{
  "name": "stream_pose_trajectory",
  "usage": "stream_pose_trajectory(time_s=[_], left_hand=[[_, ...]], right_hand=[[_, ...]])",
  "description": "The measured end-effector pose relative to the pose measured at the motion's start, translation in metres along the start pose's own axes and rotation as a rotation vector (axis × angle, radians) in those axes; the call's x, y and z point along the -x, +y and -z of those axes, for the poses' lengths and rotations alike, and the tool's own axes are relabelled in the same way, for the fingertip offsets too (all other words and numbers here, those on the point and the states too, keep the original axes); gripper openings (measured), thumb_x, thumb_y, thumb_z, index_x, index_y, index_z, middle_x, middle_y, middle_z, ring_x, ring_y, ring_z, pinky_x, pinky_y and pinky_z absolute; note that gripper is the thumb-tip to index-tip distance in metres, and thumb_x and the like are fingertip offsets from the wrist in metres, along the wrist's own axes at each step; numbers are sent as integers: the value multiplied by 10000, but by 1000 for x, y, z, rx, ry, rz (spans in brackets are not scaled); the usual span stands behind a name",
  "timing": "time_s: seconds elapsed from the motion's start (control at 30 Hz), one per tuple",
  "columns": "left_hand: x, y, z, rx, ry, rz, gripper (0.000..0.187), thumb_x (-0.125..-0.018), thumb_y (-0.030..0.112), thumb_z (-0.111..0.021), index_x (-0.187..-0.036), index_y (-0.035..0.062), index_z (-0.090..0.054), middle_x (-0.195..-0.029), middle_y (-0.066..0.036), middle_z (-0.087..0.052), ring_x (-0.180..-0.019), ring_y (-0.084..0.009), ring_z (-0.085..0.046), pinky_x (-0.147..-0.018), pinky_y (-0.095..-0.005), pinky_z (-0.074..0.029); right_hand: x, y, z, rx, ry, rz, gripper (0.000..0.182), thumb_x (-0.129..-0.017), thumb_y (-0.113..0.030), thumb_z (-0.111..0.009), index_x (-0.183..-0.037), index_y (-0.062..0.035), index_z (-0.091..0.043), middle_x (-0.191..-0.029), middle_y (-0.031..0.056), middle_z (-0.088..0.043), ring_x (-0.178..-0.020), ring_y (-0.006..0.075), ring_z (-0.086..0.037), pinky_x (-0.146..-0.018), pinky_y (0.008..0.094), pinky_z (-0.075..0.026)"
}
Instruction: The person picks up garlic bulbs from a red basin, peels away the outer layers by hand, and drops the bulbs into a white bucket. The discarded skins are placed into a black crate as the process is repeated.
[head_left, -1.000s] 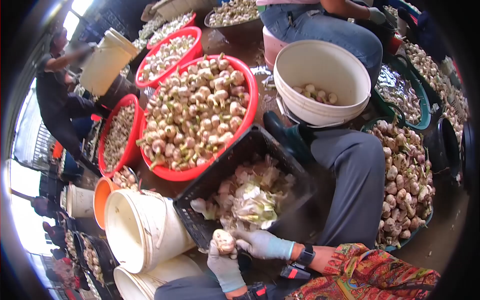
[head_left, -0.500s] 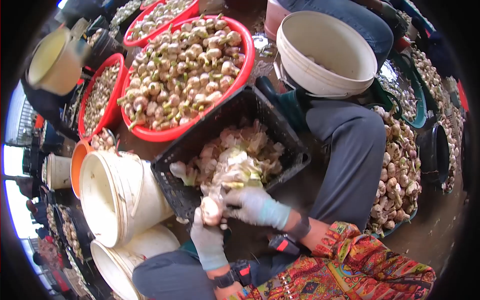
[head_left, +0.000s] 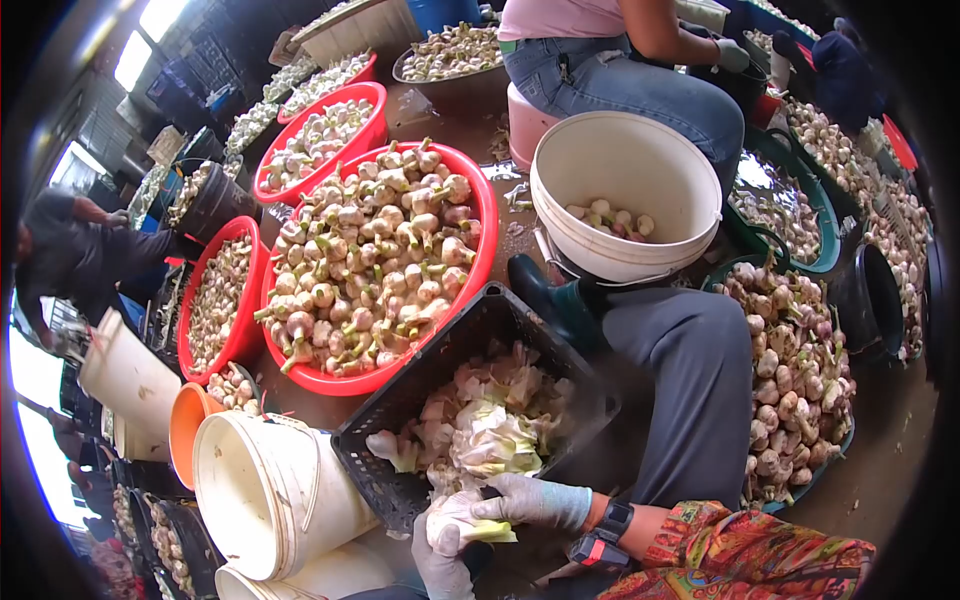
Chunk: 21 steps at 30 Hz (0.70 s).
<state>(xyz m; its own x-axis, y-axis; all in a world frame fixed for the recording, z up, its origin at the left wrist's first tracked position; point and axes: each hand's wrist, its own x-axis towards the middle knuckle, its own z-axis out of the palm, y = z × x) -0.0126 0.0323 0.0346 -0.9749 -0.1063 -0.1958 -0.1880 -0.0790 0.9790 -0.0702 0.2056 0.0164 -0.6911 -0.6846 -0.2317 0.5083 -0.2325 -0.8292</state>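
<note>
My left hand (head_left: 442, 568), in a pale glove, is wrapped round a garlic bulb (head_left: 452, 522) at the near edge of a black crate. My gloved right hand (head_left: 538, 501) pinches the bulb's loose outer skin, which flares out white and greenish toward the right. Right behind my fingers, the black crate (head_left: 385, 400) contains a heap of papery garlic peelings (head_left: 500, 435). Part of the bulb is hidden by my fingers.
Red tubs of garlic (head_left: 487, 220) stand beyond the crate. A white bucket (head_left: 625, 150) holds several bulbs; white buckets (head_left: 285, 490) lie tipped at left. Piled garlic (head_left: 790, 390) is right of my knee. One person (head_left: 620, 80) sits ahead; another (head_left: 80, 240) handles a bucket at left.
The view has tilted up, so things sit lower. The bulb's skin now spreads out loose to the right. The person at left has brought their bucket lower.
</note>
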Motion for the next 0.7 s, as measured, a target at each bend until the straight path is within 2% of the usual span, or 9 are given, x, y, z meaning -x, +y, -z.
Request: stream_pose_trajectory(time_s=[0.1, 0.13, 0.17, 0.23, 0.3, 0.43, 0.57, 0.63, 0.7], left_hand=[[-2, -19, 4, 381, 164, 140, 337, -867, 215, -635, -1101, -19, -570, -841, -16, -574, -747, -129, -521, -688, -284, -426], [-7, -22, 8, 389, 47, 127, 487, -843, 307, -673, -1154, -43, -541, -1068, -116, -628, -939, -165, -587, -870, -285, -447], [-9, -28, 8, 385, 48, 135, 487, -843, 307, -673, -1154, -43, -541, -1068, -116, -628, -939, -165, -587, -870, -285, -447], [-16, -1, -22, 221, -8, 64, 614, -865, 436, -631, -1196, -62, -492, -1140, -149, -575, -1041, -230, -566, -933, -363, -447], [-24, -20, -10, 300, 78, 172, 445, -840, 349, -695, -1027, -22, -539, -1015, -89, -598, -890, -171, -579, -815, -320, -474], [-21, -29, -9, 350, 183, 130, 357, -877, 301, -642, -1033, -4, -543, -953, -81, -602, -852, -179, -582, -780, -313, -475], [-16, -10, -8, 600, -21, -3, 445, -896, 391, -593, -1125, 17, -516, -1006, -52, -584, -888, -165, -557, -825, -323, -444], [-12, -3, -17, 651, 206, 31, 432, -894, 389, -596, -1121, 28, -526, -1038, -73, -581, -930, -187, -556, -880, -331, -428], [-13, -2, -14, -103, 263, -82, 386, -912, 363, -572, -1101, 29, -531, -1077, -109, -565, -1006, -217, -537, -944, -361, -403]], right_hand=[[-14, 19, 5, -415, 30, 17, 437, -929, -235, -575, -1262, 28, -472, -1171, 63, -578, -1026, 151, -547, -915, 281, -438], [-15, 18, 5, -363, 124, 43, 428, -935, -291, -561, -1218, 27, -517, -1141, 75, -602, -1015, 185, -565, -923, 306, -437], [-17, 18, 7, -370, 128, 40, 428, -935, -291, -561, -1218, 27, -517, -1141, 75, -602, -1015, 185, -565, -923, 306, -437], [-18, 12, 6, 52, 225, 145, 389, -932, -319, -566, -1120, 20, -580, -1068, 111, -630, -978, 186, -577, -888, 306, -446], [-15, 0, 2, 296, 268, 121, 378, -924, -337, -572, -1072, 10, -600, -982, 149, -638, -923, 203, -587, -848, 313, -449], [-23, 8, 9, -252, 337, 127, 235, -902, -216, -614, -1036, -28, -573, -907, 80, -620, -818, 165, -587, -736, 282, -489], [-30, 36, 41, -707, 385, 7, 149, -888, -97, -601, -1016, -27, -569, -906, 43, -629, -785, 121, -601, -677, 262, -504], [-30, 22, 41, -342, 477, 108, 208, -884, -112, -590, -1087, -72, -583, -851, 81, -649, -767, 207, -649, -682, 306, -521], [-35, 27, 50, 691, 608, 14, 318, -840, -193, -641, -1129, -71, -593, -909, 144, -659, -839, 275, -654, -711, 359, -521]])
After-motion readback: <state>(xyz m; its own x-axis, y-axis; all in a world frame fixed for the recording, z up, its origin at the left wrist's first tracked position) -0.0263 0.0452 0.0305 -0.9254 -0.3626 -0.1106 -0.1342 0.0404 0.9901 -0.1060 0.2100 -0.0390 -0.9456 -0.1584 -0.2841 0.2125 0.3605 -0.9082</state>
